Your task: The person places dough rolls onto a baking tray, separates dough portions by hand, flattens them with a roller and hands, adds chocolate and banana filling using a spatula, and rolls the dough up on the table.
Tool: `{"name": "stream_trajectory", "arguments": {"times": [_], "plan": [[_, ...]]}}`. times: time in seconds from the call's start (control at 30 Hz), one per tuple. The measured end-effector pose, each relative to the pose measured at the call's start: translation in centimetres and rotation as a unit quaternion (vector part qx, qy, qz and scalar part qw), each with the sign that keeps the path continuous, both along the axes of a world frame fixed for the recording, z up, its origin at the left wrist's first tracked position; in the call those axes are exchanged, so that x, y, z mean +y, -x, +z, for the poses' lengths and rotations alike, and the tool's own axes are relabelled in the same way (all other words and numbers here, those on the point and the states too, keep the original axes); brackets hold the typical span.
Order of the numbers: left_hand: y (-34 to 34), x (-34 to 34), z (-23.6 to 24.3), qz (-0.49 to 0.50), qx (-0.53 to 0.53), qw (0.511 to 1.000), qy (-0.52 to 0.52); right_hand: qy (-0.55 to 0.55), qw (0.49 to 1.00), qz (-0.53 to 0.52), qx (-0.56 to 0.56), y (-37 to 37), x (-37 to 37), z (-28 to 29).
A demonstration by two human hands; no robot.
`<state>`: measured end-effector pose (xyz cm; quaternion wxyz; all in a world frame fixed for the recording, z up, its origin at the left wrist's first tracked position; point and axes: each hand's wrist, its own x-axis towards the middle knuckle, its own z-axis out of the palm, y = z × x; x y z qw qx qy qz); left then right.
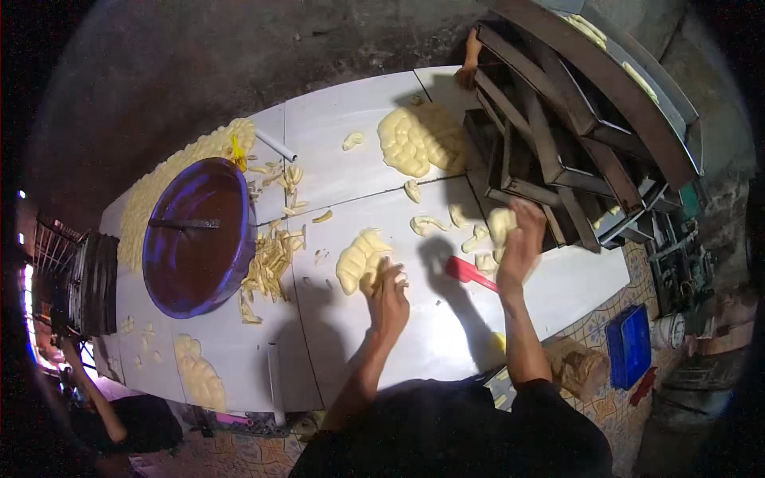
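My left hand point(388, 307) rests at the edge of a clump of pale yellow dough pieces point(356, 259) on the white table. Its fingers are bent against the dough, and a small pale bit shows beside them. To the right, my right hand point(522, 247) is raised, fingers curled around a lump of dough point(500, 226); its far side is hidden. A red scraper point(470, 273) lies close to my right wrist. Several loose dough pieces point(429, 225) are scattered between the hands and the far dough mound point(414, 142).
Dark metal trays point(550, 151) are stacked at the right, with another person's hand point(468, 72) behind them. Left stands a purple basin point(245, 263) of brown filling, beside peeled banana pieces point(267, 263). Rows of dough point(183, 159) line the far edge. A blue crate point(628, 346) sits on the floor.
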<state>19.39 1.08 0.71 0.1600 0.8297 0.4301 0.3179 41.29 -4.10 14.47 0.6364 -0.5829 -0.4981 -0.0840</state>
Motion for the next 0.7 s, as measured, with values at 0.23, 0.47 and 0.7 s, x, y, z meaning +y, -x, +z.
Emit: {"name": "stream_trajectory", "arguments": {"times": [0.23, 0.47, 0.7], "plan": [[-0.9, -4.2, 8.4, -0.072, -0.128, 0.989, -0.012, 0.362, 0.755, 0.256, 0.483, 6.4, -1.3, -9.0], [2.7, 0.5, 6.5, 0.022, -0.305, 0.935, 0.177, 0.254, 0.870, 0.256, 0.336, 7.2, 3.9, -0.9], [5.7, 3.3, 2.4, 0.097, -0.152, 0.983, 0.024, 0.295, 0.935, 0.165, -0.106, 5.8, 13.6, -10.6]]}}
